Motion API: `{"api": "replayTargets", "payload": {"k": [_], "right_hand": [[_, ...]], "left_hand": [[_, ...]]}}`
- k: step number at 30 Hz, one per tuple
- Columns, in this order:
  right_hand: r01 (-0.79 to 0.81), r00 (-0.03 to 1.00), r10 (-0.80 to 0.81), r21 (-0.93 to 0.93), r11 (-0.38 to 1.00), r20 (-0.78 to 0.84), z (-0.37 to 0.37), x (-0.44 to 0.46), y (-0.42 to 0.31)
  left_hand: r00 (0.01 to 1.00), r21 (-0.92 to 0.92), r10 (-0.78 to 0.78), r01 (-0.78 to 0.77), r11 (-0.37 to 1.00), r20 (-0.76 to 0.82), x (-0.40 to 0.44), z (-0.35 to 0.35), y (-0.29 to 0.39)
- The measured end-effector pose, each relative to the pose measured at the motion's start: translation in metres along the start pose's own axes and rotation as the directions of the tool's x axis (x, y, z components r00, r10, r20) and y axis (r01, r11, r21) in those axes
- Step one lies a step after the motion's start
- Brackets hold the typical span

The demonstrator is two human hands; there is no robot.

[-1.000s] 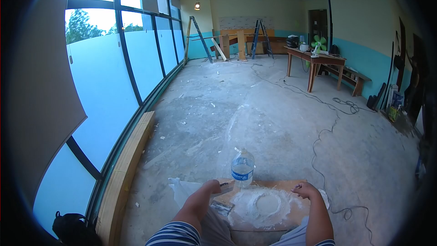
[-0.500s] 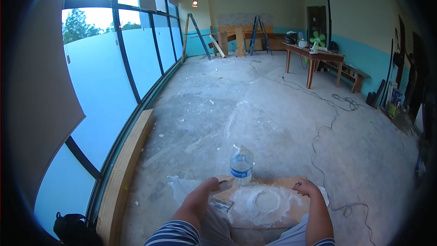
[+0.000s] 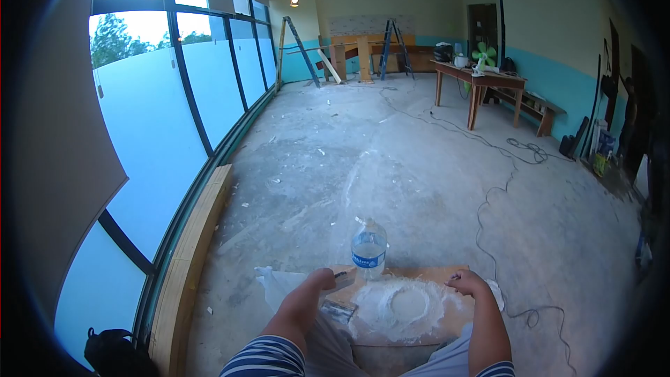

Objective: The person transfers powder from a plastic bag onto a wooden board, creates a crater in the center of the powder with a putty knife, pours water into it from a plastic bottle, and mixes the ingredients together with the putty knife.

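Observation:
A wooden board [image 3: 457,315] lies on the floor in front of my knees. On it is a ring of white powder [image 3: 373,311] around a pale, wet-looking middle [image 3: 408,306]. My left hand [image 3: 323,279] is closed above the board's left side, on a small dark-edged item that I cannot make out. Below it, a flat metal blade [image 3: 339,311] rests beside the powder. My right hand [image 3: 471,283] is over the board's right edge, fingers pinched together, with a tiny dark thing at their tips. A clear plastic bottle [image 3: 368,244] with a blue label stands upright at the board's far edge.
White plastic sheeting [image 3: 276,283] lies left of the board. A long timber beam [image 3: 192,258] runs along the windows. A black cord [image 3: 481,223] trails across the floor at right. Farther off are a wooden table [image 3: 481,80] and two stepladders [image 3: 300,49]. A black bag [image 3: 115,352] sits lower left.
The view has shifted very slightly. Both hands stay in nearly the same places, and the bottle, blade and powder look unmoved on the board.

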State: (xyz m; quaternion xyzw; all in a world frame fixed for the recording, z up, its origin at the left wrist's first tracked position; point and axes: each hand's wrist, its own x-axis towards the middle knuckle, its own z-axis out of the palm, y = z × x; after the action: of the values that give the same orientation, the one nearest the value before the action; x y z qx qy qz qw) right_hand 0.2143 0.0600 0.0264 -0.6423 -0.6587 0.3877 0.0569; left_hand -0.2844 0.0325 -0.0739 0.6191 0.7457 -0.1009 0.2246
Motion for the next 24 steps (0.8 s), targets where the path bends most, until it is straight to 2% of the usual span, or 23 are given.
{"api": "replayTargets", "payload": {"k": [8,19,24], "right_hand": [[-0.008,1.000,0.008,0.042,0.999,0.013,0.004,0.009,0.008],[0.021,1.000,-0.021,0.000,1.000,-0.012,-0.002,-0.003,-0.005],[0.057,0.998,-0.057,0.025,0.998,-0.014,-0.004,-0.004,-0.009]], "left_hand": [[1.000,-0.019,-0.026,0.026,0.999,0.000,0.005,0.005,-0.002],[0.998,-0.080,-0.043,0.040,0.996,-0.043,-0.016,-0.013,0.012],[0.998,-0.037,-0.041,0.039,0.999,-0.039,-0.014,-0.013,0.016]]}}
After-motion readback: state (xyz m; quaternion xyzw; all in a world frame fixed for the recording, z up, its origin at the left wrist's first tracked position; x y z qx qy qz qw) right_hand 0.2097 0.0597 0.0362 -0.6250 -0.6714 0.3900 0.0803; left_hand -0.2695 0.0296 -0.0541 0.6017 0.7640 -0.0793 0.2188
